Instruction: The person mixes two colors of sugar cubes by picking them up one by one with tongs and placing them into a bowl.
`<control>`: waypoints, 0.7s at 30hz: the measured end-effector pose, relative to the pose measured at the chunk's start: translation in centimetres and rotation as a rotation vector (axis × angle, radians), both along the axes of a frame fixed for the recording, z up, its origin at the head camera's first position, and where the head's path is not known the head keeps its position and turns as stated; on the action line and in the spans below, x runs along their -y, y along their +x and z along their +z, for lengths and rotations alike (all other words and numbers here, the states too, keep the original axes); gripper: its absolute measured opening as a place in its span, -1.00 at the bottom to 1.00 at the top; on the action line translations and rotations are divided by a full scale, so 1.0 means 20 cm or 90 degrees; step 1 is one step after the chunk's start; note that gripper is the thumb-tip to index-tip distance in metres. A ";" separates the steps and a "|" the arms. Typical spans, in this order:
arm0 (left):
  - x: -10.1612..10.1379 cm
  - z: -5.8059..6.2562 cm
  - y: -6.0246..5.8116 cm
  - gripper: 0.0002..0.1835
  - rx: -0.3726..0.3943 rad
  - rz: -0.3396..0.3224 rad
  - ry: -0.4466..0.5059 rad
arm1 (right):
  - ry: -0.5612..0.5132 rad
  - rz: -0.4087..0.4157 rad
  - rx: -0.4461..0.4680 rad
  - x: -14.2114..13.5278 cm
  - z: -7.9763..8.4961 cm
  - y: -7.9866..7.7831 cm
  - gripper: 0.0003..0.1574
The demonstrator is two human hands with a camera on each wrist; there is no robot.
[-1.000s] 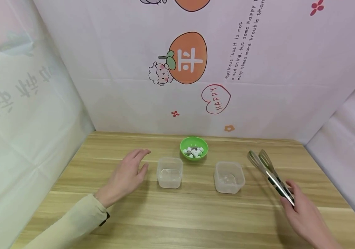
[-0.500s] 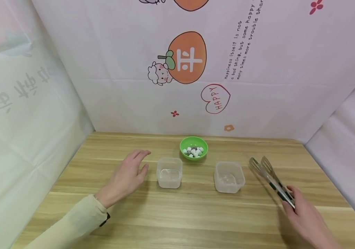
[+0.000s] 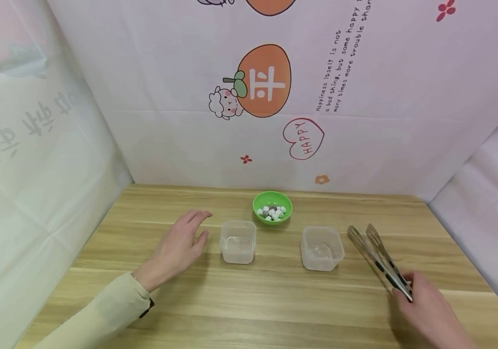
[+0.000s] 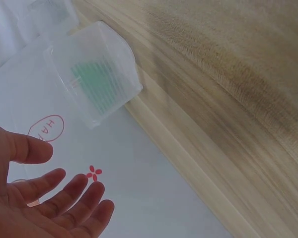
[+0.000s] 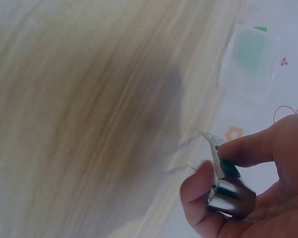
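Observation:
My right hand (image 3: pixel 427 305) grips a pair of metal tongs (image 3: pixel 384 265) by the handle end, thumb on one side and fingers round the other. The two slotted heads stand apart and point away from me. In the right wrist view, the handle end of the tongs (image 5: pixel 231 198) shows between thumb and fingers. My left hand (image 3: pixel 174 249) holds nothing, its fingers loosely spread beside a clear plastic container (image 3: pixel 238 257). Its palm and relaxed fingers face the camera in the left wrist view. Beyond the container sits a green bowl (image 3: pixel 272 196) with white and grey cube-like pieces (image 3: pixel 273 213).
A second clear container (image 3: pixel 322 264) stands on the wooden table (image 3: pixel 249 310), left of the tongs' heads. A white printed cloth (image 3: pixel 166 121) rises behind the table, and more white cloth (image 3: pixel 484 179) hangs at the sides.
My right hand has drawn the tongs slightly toward me and down. The heads' spacing has changed a little. The left hand, containers and bowl stay as they were.

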State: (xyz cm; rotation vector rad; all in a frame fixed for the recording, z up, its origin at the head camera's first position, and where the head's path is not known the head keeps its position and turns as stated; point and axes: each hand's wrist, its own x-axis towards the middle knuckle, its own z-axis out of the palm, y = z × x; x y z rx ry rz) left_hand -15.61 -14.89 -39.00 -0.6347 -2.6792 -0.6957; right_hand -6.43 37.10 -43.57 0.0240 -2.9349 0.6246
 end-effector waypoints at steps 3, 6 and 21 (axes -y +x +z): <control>0.00 0.00 0.00 -0.57 0.000 -0.002 -0.003 | 0.003 -0.017 0.058 0.00 0.01 0.01 -0.47; 0.00 0.00 0.00 -0.57 -0.002 -0.003 -0.004 | 0.010 -0.032 0.107 0.00 0.02 0.01 -0.43; 0.02 -0.01 0.02 -0.54 0.008 -0.002 -0.019 | 0.040 -0.017 0.120 0.01 -0.03 0.00 -0.47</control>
